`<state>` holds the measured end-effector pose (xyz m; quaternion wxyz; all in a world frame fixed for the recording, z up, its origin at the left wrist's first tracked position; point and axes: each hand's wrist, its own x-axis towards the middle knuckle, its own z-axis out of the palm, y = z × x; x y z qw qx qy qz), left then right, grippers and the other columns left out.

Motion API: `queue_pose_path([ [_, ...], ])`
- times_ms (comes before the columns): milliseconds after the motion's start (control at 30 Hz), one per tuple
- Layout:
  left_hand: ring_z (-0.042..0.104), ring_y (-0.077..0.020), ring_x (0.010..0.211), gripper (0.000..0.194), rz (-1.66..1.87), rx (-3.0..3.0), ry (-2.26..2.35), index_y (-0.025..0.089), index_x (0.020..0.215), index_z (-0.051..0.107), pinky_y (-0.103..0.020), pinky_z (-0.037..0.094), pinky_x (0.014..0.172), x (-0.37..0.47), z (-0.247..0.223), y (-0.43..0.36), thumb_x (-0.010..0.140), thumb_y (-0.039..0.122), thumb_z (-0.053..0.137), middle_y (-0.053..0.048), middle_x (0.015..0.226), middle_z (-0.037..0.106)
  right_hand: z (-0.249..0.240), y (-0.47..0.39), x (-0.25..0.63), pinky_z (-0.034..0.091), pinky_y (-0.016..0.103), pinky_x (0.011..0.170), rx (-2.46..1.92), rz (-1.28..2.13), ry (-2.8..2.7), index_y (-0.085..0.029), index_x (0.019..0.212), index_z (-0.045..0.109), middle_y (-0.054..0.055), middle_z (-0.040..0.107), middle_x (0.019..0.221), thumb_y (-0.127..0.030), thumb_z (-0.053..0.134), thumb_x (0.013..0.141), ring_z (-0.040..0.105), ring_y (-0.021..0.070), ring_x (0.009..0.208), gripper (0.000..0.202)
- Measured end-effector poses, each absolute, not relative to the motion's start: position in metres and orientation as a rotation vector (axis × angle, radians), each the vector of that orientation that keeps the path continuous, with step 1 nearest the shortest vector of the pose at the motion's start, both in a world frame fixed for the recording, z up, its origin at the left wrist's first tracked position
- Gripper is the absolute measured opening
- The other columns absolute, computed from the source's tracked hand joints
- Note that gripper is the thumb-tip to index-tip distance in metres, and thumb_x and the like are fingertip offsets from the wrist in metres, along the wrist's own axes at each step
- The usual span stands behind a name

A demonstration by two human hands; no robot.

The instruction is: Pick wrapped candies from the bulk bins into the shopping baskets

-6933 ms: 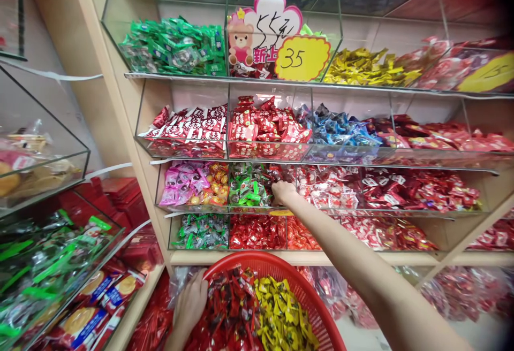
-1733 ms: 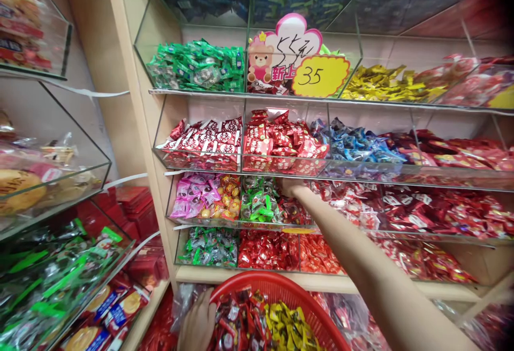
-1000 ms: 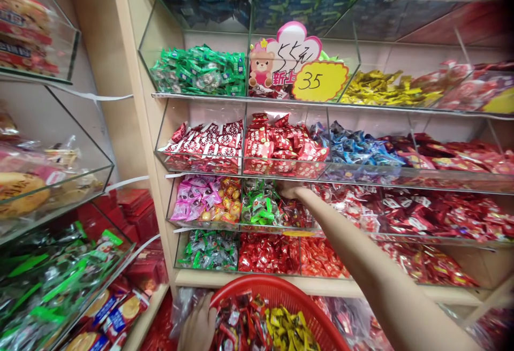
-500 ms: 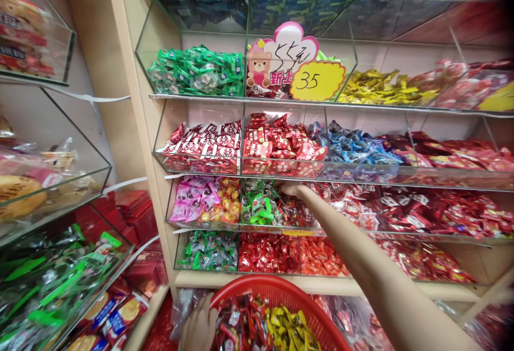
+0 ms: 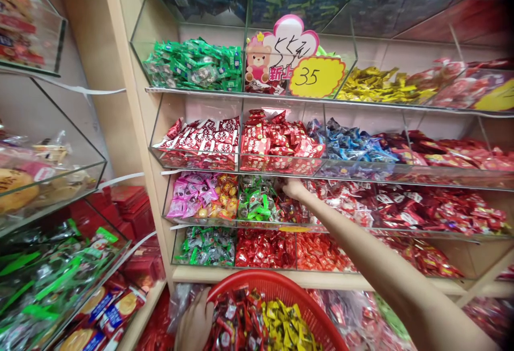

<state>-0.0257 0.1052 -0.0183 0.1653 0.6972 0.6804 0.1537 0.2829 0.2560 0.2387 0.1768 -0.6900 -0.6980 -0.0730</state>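
My left hand [image 5: 195, 319] is closed on the left rim of a red plastic basket [image 5: 297, 282]. Inside the basket lie dark red wrapped candies [image 5: 236, 319] on the left and yellow wrapped candies [image 5: 287, 324] on the right. My right arm stretches up across the view, with my right hand [image 5: 293, 189] in a clear bin on the second shelf from the bottom. The hand is above dark red-brown wrapped candies [image 5: 295, 212], beside green and clear wrapped candies [image 5: 259, 201]. Its fingers are mostly hidden, so their grip cannot be made out.
A clear shelf edge [image 5: 353, 177] runs just above my right hand. Bins above hold red packets [image 5: 281, 137], blue candies [image 5: 353, 145] and green candies [image 5: 193, 62]. Price signs [image 5: 317, 77] stand higher up. At left are a wooden upright [image 5: 132, 99] and another shelf of packets [image 5: 52, 265].
The whole view has shifted slightly. My right hand stays in the same bin, its fingers curled a little lower among the candies. My left hand keeps its hold on the basket.
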Motion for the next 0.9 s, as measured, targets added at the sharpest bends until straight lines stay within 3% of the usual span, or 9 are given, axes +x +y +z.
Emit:
queue_pose_path([
  [133, 0.053, -0.0152, 0.109, 0.044, 0.451, 1.991, 1.938, 0.019, 0.121, 0.046, -0.026, 0.039, 0.089, -0.025, -0.019, 0.106, 0.084, 0.026, 0.023, -0.004, 0.123, 0.054, 0.236, 0.235, 0.283, 0.039, 0.029, 0.083, -1.926, -0.285, -1.985, -0.01, 0.109, 0.054, 0.015, 0.059, 0.106, -0.019, 0.04, 0.08, 0.053, 0.0236, 0.098, 0.033],
  [367, 0.052, -0.0174, 0.109, 0.044, 0.44, 1.99, 1.949, 0.018, 0.121, 0.046, -0.029, 0.039, 0.091, -0.026, -0.023, 0.106, 0.084, 0.026, 0.022, -0.006, 0.124, 0.053, 0.227, 0.179, 0.293, 0.038, 0.028, 0.086, -1.491, -0.414, -2.184, -0.015, 0.114, 0.049, 0.01, 0.051, 0.107, -0.014, 0.035, 0.082, 0.049, 0.0182, 0.098, 0.035],
  [567, 0.055, -0.0171, 0.105, 0.044, 0.445, 1.996, 1.939, 0.019, 0.121, 0.045, -0.028, 0.04, 0.089, -0.025, -0.021, 0.106, 0.084, 0.026, 0.021, -0.005, 0.122, 0.055, 0.225, 0.174, 0.301, 0.04, 0.025, 0.079, -1.515, -0.238, -2.327, -0.017, 0.094, 0.059, 0.007, 0.052, 0.094, -0.017, 0.038, 0.082, 0.052, 0.0152, 0.087, 0.024],
  [667, 0.054, -0.0178, 0.107, 0.045, 0.415, 1.991, 1.956, 0.018, 0.121, 0.045, -0.029, 0.039, 0.09, -0.025, -0.02, 0.106, 0.084, 0.026, 0.021, -0.005, 0.123, 0.054, 0.228, 0.186, 0.294, 0.04, 0.026, 0.078, -1.624, -0.311, -2.343, -0.016, 0.097, 0.055, 0.008, 0.051, 0.097, -0.018, 0.043, 0.079, 0.052, 0.0165, 0.089, 0.022],
  [733, 0.052, -0.0178, 0.109, 0.045, 0.416, 1.995, 1.959, 0.018, 0.12, 0.046, -0.029, 0.039, 0.09, -0.025, -0.02, 0.105, 0.084, 0.026, 0.021, -0.006, 0.124, 0.053, 0.231, 0.198, 0.288, 0.04, 0.029, 0.079, -1.728, -0.348, -2.321, -0.015, 0.109, 0.048, 0.012, 0.048, 0.107, -0.021, 0.05, 0.075, 0.052, 0.0201, 0.094, 0.035],
  [800, 0.053, -0.0172, 0.109, 0.044, 0.42, 1.997, 1.953, 0.018, 0.12, 0.046, -0.028, 0.039, 0.089, -0.025, -0.019, 0.105, 0.084, 0.026, 0.021, -0.006, 0.124, 0.053, 0.234, 0.211, 0.284, 0.04, 0.033, 0.083, -1.866, -0.3, -2.322, -0.014, 0.124, 0.036, 0.018, 0.041, 0.12, -0.024, 0.06, 0.068, 0.049, 0.0258, 0.104, 0.061],
  [900, 0.054, -0.0159, 0.107, 0.044, 0.423, 1.995, 1.945, 0.018, 0.121, 0.045, -0.027, 0.04, 0.088, -0.025, -0.02, 0.104, 0.084, 0.026, 0.021, -0.005, 0.124, 0.053, 0.24, 0.23, 0.28, 0.036, 0.038, 0.091, -2.05, -0.125, -2.365, -0.015, 0.133, 0.025, 0.021, 0.034, 0.131, -0.025, 0.069, 0.058, 0.039, 0.0304, 0.118, 0.087],
])
